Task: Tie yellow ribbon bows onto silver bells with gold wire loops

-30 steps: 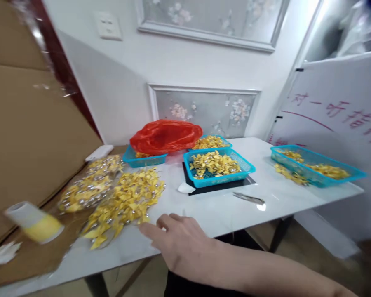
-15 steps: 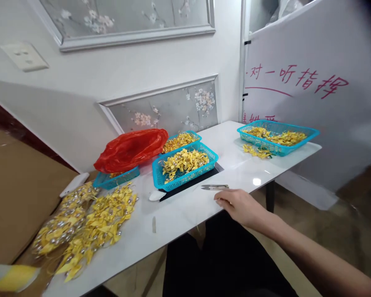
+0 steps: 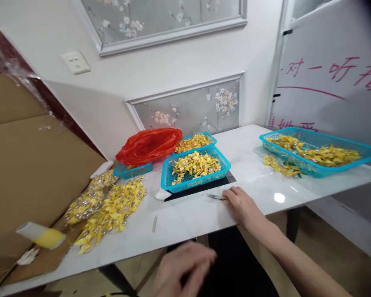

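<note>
My right hand (image 3: 243,204) rests at the table's front edge, its fingers closed on the handle end of small metal thread snips (image 3: 215,197), whose blades point left. My left hand (image 3: 185,268) hangs in front of the table above my lap. It is blurred by motion, with fingers bent, and whether it holds anything does not show. Just beyond the snips, a blue basket (image 3: 165,175) holds yellow ribbon pieces with silvery beads (image 3: 196,165) and stands on a black flat thing (image 3: 185,192). A thin grey strip (image 3: 154,224) lies on the white table (image 3: 185,216).
Left lies a heap of yellow beaded pieces (image 3: 114,210) beside bagged ones (image 3: 86,202). A red plastic bag (image 3: 148,146) sits over another basket (image 3: 134,171). At right stands a larger blue basket (image 3: 318,171). A yellow-and-white roll (image 3: 41,235) lies by a cardboard box (image 3: 34,165).
My left hand has come into view from below. My right hand has moved onto the snips and its fingers have closed on them. The view has shifted left.
</note>
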Action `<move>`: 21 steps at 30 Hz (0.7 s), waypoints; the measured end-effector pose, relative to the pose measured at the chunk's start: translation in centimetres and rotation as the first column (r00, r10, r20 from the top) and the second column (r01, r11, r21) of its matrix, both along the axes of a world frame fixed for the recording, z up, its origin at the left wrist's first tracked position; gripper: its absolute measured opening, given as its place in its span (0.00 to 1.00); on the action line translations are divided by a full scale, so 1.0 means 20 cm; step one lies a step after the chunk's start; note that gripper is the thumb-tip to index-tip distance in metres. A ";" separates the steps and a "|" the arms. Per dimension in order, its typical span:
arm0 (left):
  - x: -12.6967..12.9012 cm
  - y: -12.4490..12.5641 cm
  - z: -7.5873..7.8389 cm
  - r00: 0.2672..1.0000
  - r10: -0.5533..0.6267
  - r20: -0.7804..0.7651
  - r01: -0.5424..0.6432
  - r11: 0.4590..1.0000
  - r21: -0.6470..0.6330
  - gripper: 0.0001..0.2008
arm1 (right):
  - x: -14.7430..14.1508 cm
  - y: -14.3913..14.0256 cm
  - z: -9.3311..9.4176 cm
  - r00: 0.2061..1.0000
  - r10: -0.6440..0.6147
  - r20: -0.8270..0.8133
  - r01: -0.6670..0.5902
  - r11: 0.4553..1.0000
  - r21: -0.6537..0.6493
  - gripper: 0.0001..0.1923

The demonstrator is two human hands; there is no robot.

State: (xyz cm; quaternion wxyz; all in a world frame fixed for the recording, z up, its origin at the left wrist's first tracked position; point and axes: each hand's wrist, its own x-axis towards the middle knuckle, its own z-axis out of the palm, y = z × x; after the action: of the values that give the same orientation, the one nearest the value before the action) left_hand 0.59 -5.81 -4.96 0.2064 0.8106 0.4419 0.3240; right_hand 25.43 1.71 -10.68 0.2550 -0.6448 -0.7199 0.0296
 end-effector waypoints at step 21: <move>0.18 0.33 -0.14 0.944 0.216 -0.249 -0.206 0.976 0.068 0.05 | 0.35 0.02 -0.24 0.962 -0.273 0.014 0.272 0.960 0.062 0.22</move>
State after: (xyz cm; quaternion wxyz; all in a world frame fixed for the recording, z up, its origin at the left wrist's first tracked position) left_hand 4.26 0.85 -7.74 0.0954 0.7976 0.5423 0.2463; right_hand 32.34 2.07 -15.51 0.2676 -0.7302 -0.6277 -0.0342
